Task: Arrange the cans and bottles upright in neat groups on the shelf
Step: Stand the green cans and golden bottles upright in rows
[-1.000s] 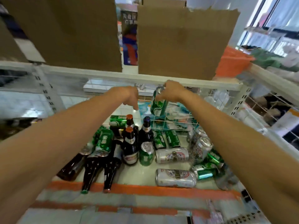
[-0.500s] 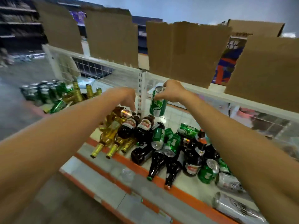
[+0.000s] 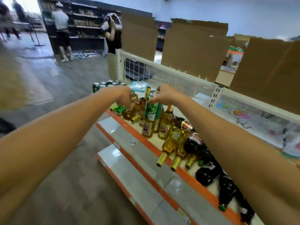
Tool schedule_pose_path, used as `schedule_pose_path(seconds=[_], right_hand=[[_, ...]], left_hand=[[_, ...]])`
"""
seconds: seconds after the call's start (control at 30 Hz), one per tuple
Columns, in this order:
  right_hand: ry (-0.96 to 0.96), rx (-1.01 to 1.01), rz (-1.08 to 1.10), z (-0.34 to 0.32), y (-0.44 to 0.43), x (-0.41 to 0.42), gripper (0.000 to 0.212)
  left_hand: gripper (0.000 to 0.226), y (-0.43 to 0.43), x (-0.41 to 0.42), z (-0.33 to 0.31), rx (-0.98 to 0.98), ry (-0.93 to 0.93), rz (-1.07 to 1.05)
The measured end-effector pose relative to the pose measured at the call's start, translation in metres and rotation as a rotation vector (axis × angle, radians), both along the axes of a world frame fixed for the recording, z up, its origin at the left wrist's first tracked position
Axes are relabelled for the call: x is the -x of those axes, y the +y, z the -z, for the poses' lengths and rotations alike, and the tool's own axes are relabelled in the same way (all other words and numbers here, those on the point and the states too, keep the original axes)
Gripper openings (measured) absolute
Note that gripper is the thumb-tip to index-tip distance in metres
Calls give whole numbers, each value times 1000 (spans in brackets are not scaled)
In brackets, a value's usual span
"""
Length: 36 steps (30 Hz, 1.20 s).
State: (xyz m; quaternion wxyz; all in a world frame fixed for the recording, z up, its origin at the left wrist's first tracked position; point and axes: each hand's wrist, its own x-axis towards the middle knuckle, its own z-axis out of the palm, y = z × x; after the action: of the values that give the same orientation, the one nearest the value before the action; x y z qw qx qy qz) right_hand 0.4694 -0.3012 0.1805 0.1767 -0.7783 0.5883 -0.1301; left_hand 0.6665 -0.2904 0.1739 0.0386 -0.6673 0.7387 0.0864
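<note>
Now we pinch the green can [image 3: 153,111] by its top with our right hand [image 3: 165,96] above upright yellow bottles [image 3: 164,127] on the shelf [image 3: 129,129], left hand [image 3: 125,98] curled beside, grip unclear.

No lettering can be read. The green aluminium can [image 3: 153,112] at the frame's centre bears only a white swirl. The red-and-cream labels on the upright golden glass bottles [image 3: 148,129] and the lying dark brown glass bottle [image 3: 194,142] are too blurred.
</note>
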Motion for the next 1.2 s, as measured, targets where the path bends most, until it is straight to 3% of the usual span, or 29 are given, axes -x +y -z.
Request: schedule_pose_path(seconds=[0.3,0.67,0.87,1.0,1.2], right_hand=[[-17,-19,-152,29,-48,-137,38],[-70,-90,-235,50,-157,-216,36],[-105,-57,-233,49,-250,-243,33],[-100,-73,-228,45,-305,-257,41],[-77,-110,-197,61,-364,-266,39]], left_hand=[[54,-16,-141,16,-50,-2,-181],[60,-112,-196,46,-77,47,-214],[71,-213,-204,54,21,203,-162],[47,-274,-204,64,48,385,-145],[79,-337,-207,88,108,553,-147]])
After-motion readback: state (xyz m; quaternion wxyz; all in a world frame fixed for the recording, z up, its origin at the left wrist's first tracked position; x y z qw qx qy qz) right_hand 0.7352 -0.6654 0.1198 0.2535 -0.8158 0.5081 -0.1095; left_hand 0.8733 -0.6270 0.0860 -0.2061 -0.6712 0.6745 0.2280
